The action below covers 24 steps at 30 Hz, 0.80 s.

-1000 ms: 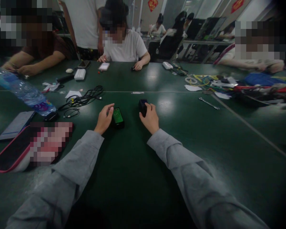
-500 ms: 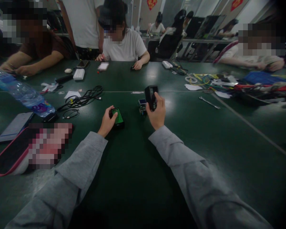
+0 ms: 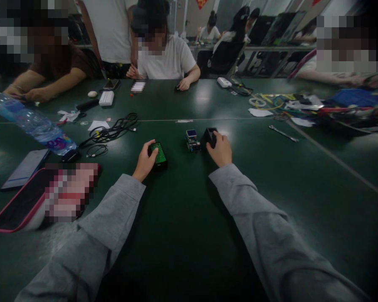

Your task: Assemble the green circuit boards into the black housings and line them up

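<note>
My left hand (image 3: 147, 159) is closed around the left side of a black case with a green circuit board (image 3: 160, 156) inside, its thumb lying over the board. This case rests on the green table. My right hand (image 3: 221, 149) grips a black plastic housing (image 3: 210, 135) with an opening in its face, low at the tabletop; its fingers partly cover the housing. Between the hands, nearer the right one, stands a small electronic module (image 3: 192, 141) with a little screen on top and bare boards below. Neither hand touches it.
On the left lie a water bottle (image 3: 34, 121), a phone in a pink case (image 3: 20, 203), another phone (image 3: 27, 167) and a coiled black cable (image 3: 113, 128). A wrench (image 3: 283, 133) and a heap of wires (image 3: 327, 110) lie to the right. Co-workers sit across the table (image 3: 189, 235).
My right hand has lowered the black housing to the tabletop and moved it right, away from the small module, which now shows fully. My left hand keeps its hold on the case.
</note>
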Each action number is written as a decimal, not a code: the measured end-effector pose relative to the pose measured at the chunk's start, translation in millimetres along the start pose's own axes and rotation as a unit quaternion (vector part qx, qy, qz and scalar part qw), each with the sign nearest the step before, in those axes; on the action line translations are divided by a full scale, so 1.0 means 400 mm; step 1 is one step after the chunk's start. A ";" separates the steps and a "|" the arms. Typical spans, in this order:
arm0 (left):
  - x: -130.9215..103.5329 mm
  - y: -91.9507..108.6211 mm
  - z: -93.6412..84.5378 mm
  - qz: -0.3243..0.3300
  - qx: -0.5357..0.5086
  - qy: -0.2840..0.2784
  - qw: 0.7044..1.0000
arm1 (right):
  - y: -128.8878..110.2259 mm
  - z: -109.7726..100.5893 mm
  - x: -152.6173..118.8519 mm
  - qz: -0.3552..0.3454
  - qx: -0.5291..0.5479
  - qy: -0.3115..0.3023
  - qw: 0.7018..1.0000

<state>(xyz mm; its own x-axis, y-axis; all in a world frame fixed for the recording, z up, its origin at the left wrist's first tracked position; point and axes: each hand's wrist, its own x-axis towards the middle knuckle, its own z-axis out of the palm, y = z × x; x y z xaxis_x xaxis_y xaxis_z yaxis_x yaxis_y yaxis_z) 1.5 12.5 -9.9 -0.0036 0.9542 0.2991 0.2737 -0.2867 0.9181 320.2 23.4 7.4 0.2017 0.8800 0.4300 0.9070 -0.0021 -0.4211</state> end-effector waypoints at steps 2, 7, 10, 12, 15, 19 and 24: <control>-0.001 0.004 -0.001 -0.005 -0.002 -0.001 1.000 | 0.003 -0.001 0.003 -0.008 -0.016 0.010 1.000; -0.003 0.017 0.000 -0.014 -0.003 0.003 1.000 | -0.042 -0.038 0.016 -0.016 0.009 0.136 0.991; -0.002 0.019 0.000 -0.025 -0.013 0.009 1.000 | -0.137 -0.061 -0.009 -0.075 0.072 0.154 0.983; -0.001 0.017 0.000 -0.031 -0.029 0.018 0.999 | -0.220 -0.062 -0.050 -0.122 0.120 0.106 0.980; 0.000 0.015 0.000 -0.022 -0.056 0.037 0.997 | -0.329 -0.035 -0.131 -0.163 0.184 -0.004 0.969; -0.002 0.021 0.001 -0.017 -0.075 0.057 0.995 | -0.383 0.021 -0.206 -0.128 0.217 -0.109 0.961; -0.007 0.038 0.007 -0.033 -0.107 0.072 0.991 | -0.374 0.049 -0.216 -0.095 0.214 -0.148 0.961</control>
<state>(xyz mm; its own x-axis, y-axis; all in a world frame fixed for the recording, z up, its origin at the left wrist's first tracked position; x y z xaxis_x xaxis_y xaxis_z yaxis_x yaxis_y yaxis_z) 8.4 5.7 2.3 -0.1562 0.9537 0.2568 0.0584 -0.2506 0.9663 159.7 -43.2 17.7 -0.1246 0.9420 0.3116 0.6694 0.3116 -0.6744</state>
